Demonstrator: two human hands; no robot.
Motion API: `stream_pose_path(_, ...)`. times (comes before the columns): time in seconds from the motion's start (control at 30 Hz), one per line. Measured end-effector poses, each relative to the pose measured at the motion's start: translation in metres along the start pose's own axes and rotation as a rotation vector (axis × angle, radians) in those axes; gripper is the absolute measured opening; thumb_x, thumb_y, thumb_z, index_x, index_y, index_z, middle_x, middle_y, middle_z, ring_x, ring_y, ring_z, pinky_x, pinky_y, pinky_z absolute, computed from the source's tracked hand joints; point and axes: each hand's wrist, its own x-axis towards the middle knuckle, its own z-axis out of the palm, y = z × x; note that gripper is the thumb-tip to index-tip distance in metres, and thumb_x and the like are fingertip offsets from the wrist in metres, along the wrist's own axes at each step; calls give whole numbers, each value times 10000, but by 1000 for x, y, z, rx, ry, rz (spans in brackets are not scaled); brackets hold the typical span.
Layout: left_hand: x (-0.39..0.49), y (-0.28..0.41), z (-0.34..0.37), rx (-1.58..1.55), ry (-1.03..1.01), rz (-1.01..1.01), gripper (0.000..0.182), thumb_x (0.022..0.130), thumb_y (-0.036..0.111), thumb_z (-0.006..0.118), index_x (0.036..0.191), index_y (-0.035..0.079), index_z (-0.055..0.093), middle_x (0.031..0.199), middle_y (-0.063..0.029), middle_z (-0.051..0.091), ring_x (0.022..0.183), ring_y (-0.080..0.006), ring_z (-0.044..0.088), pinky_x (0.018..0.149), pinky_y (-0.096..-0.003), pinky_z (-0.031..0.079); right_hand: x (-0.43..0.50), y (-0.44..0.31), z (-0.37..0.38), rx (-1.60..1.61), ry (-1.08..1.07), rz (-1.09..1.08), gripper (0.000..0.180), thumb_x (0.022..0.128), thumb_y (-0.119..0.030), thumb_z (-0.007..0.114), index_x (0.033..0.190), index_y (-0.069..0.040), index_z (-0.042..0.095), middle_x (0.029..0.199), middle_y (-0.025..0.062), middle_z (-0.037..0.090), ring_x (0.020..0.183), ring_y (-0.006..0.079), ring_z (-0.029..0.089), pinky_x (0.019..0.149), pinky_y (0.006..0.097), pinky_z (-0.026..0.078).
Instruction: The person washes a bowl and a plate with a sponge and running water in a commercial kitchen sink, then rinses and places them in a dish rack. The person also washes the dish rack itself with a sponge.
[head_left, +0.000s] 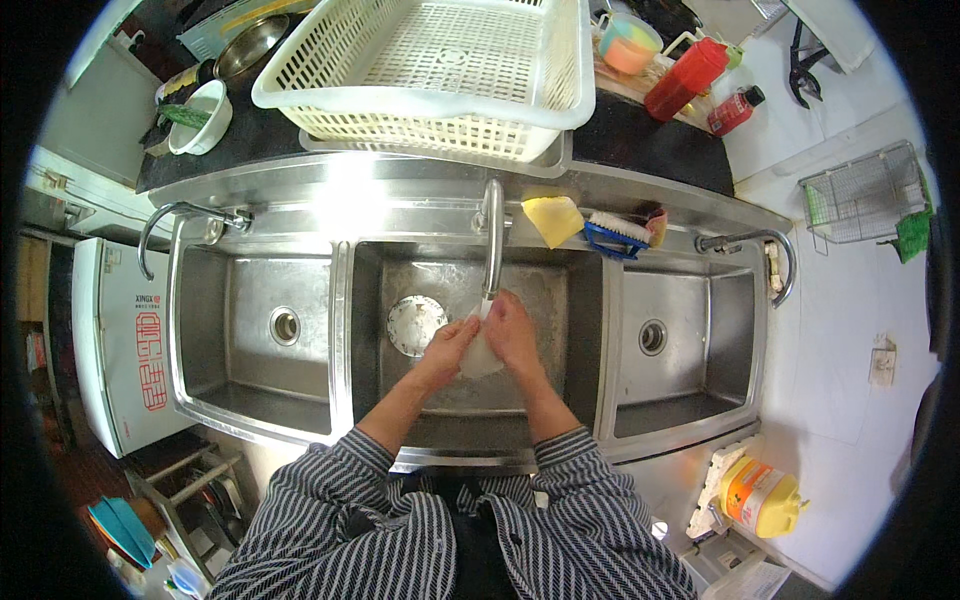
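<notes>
Both of my hands are over the middle stainless steel sink basin (551, 375), just below the spout of the middle faucet (493, 232). My left hand (450, 346) grips the left edge of a pale, whitish dish (480, 361). On the opposite side, my right hand (513, 330) is closed around the dish's right edge with its fingers curled. The hands cover much of the dish, so its exact kind is unclear. A round white plate with a dark patterned rim (417, 325) lies on the basin floor, left of my left hand.
Side basins (251, 300) (682, 300) flank the middle one, each with a curved faucet (161, 217) (784, 262). A yellow cloth (553, 219) and blue scrub brush (616, 234) sit on the back ledge. Behind stands a large white plastic basket (427, 105); a red squeeze bottle (684, 81) is right.
</notes>
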Motion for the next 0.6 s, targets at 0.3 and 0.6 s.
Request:
stream_pose_path(0.3, -10, 3, -2, -642, -5, 79, 531, 1111, 441, 445, 1515, 97, 466, 1475, -120, 562, 1339, -284, 556, 1141, -473, 463, -57, -37, 32, -370, 407, -690, 473, 1019, -312, 557, 1421, -67, 605, 1505, 293, 471, 1438, 524, 362, 1220, 551, 274)
stream_pose_path(0.6, -60, 30, -36, -17, 74, 69, 335, 1076, 296, 592, 1353, 119, 659, 1259, -39, 718, 1170, -275, 680, 1029, -394, 538, -15, 0, 39, 669, -7, 349, 518, 1086, -443, 449, 1269, -19, 684, 1148, 120, 704, 1017, 243, 669, 930, 388, 513)
